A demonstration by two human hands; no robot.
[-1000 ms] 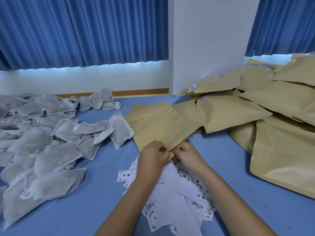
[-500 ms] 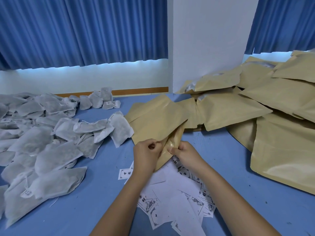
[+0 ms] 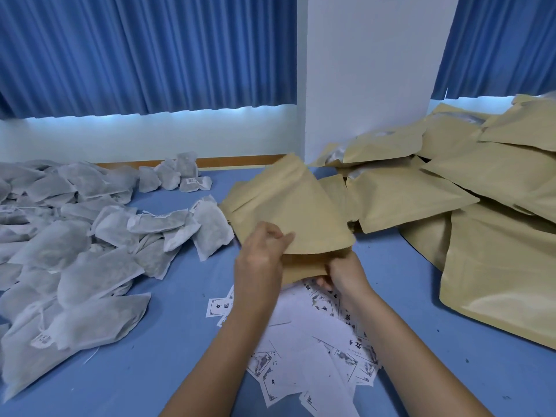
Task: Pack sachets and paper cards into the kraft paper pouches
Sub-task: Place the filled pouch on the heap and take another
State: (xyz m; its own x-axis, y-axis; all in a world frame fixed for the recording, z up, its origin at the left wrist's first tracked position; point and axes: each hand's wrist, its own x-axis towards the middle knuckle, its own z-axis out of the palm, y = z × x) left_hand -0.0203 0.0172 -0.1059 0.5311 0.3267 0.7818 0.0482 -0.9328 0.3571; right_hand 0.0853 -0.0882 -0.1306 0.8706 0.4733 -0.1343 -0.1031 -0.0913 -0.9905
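Observation:
A kraft paper pouch [image 3: 296, 209] is lifted off the blue table, tilted up toward the wall. My left hand [image 3: 260, 254] pinches its near left edge with thumb and fingers. My right hand [image 3: 346, 273] grips the lower right part of its mouth, fingers curled under the paper. The two hands hold the mouth apart. Below my hands lies a loose spread of white paper cards [image 3: 307, 341] with black print. A large heap of grey-white sachets [image 3: 78, 254] covers the table's left side.
A big pile of kraft pouches [image 3: 496, 212] fills the right side, reaching the white pillar [image 3: 361, 85]. A few more sachets [image 3: 177, 176] lie by the wall under the blue curtains. Bare blue table [image 3: 168, 341] shows between the sachets and the cards.
The pouch has been raised off the table and tilted up. My hands moved apart, left one upward, spreading the pouch's mouth that was flat a second ago.

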